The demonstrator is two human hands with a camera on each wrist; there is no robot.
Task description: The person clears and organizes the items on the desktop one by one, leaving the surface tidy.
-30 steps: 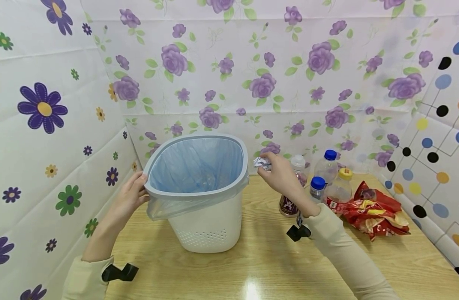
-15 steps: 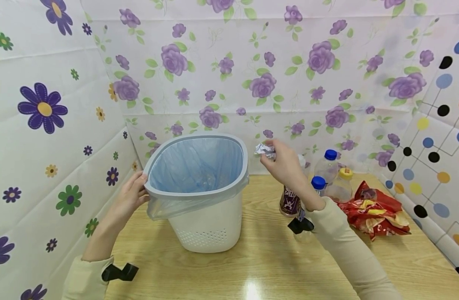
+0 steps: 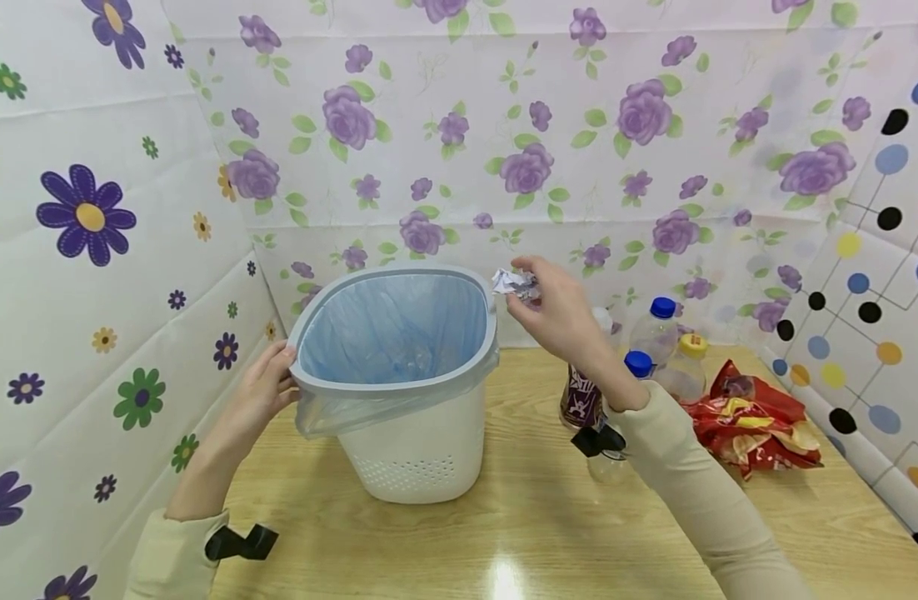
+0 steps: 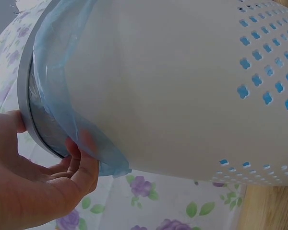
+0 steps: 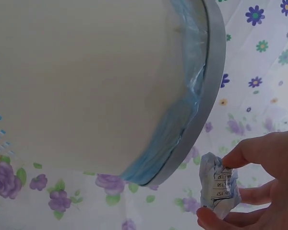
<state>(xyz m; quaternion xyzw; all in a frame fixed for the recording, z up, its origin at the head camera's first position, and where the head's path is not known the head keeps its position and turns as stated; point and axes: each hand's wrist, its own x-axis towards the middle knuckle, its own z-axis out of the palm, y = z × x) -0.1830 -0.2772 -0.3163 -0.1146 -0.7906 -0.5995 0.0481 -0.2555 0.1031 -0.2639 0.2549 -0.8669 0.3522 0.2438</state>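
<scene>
The crumpled paper ball (image 3: 516,282) is being pinched between the thumb and fingertips of the right hand (image 3: 558,315), and it is hanging in the air just beside the right edge of the grey rim (image 3: 492,321) of the trash bin (image 3: 417,450), a little above it. In the right wrist view the paper (image 5: 220,186) is showing some printed numbers (it is maybe a receipt, the print is too small to be sure). The bin is white with small holes low on its wall, and a blue plastic liner (image 3: 399,329) is sitting inside and folding over the rim. The left hand (image 3: 262,390) is gripping the left side of the rim, thumb on top and fingers curling under it against the liner. The bin is standing on a wooden table (image 3: 519,533). Behind the right arm several plastic bottles (image 3: 657,333) are standing together, and a red snack bag (image 3: 751,417) is lying just beside them
</scene>
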